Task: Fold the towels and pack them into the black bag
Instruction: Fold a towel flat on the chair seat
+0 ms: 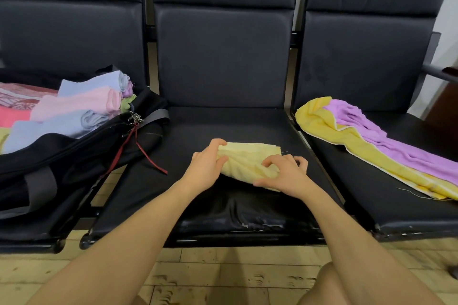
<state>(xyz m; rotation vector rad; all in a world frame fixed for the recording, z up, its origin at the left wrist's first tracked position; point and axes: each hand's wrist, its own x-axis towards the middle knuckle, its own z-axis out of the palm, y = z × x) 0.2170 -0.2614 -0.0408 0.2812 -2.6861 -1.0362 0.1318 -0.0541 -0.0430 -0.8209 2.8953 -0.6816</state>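
A pale yellow towel (pixel 247 158), folded small, lies on the middle black seat (pixel 223 119). My left hand (pixel 207 164) grips its left end, thumb on top. My right hand (pixel 285 173) pinches the towel's near right part with curled fingers. The black bag (pixel 74 156) lies unzipped on the left seat, holding several folded towels: light blue (pixel 91 83), pink (pixel 79 103) and another light blue (pixel 54 129). On the right seat lie an unfolded yellow towel (pixel 329 131) and a purple towel (pixel 386 141) draped over it.
Three black padded seats stand in a row with tall backrests (pixel 223 52). A red cord (pixel 138 148) and a zip pull hang from the bag over the middle seat's left edge. Below is a tan tiled floor (pixel 223 267). My knee shows at the bottom right.
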